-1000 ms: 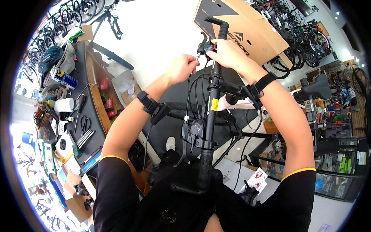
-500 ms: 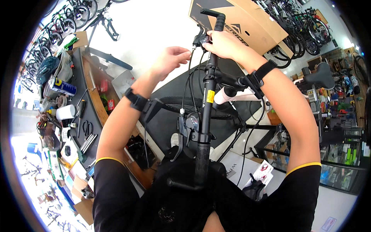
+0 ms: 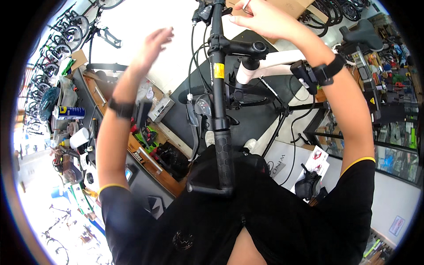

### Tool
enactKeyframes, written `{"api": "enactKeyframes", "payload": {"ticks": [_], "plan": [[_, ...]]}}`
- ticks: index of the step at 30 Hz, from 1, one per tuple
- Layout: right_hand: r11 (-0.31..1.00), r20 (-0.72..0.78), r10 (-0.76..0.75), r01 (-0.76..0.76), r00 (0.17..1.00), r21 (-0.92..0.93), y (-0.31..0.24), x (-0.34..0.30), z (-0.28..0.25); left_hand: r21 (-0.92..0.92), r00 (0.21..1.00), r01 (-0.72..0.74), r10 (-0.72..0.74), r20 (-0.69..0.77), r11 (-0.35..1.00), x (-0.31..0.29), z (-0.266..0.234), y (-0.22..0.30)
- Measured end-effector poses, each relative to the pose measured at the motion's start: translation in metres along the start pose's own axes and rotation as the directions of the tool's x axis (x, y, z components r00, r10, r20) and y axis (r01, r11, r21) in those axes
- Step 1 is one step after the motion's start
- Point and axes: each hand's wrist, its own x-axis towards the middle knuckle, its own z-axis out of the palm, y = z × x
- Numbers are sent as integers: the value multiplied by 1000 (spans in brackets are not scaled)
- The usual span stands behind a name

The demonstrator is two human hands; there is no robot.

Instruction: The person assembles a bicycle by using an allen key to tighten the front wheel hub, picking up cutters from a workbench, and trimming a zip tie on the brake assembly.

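Note:
A black flat handlebar [image 3: 218, 95] runs from near my body to the far edge, with a yellow sticker on it. Its near end carries a black patterned grip [image 3: 224, 154] with a bar end, plus a brake lever [image 3: 194, 137] and a round clear-topped shifter [image 3: 203, 106]. A black stem [image 3: 243, 47] joins it to a pale bike frame [image 3: 278, 62]. My left hand [image 3: 152, 48], blurred, is raised left of the bar, fingers stretched, touching nothing. My right hand [image 3: 260, 20] is just right of the far controls [image 3: 204, 13], fingers apart, a silvery band across one finger.
On the left, a workbench [image 3: 145, 183] bears scissors, a spray can [image 3: 69, 112] and other tools. A cardboard box [image 3: 291, 6] stands at the far side. Glass display cases [image 3: 397, 145] line the right. A black saddle [image 3: 364, 35] and a stand are near the frame.
My right hand has come off the handlebar's far controls and now sits beside them. My left hand has swung left, away from the cables. The view has shifted, with the bar appearing farther up.

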Motion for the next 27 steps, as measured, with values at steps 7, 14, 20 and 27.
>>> {"api": "enactKeyframes", "payload": {"ticks": [7,14,20,27], "plan": [[954,-96,194,-165,976,252,0,-99,2,113,997,66,-70,29,991,120,11,29],[972,-271,235,-230,933,51,45,-227,27,423,992,87,-118,48,902,135,86,94],[857,-151,502,-467,851,219,54,-293,59,455,977,-23,-76,199,890,172,68,68],[757,-21,619,-590,785,281,69,-329,96,461,962,-56,-75,261,886,186,61,58]]}}
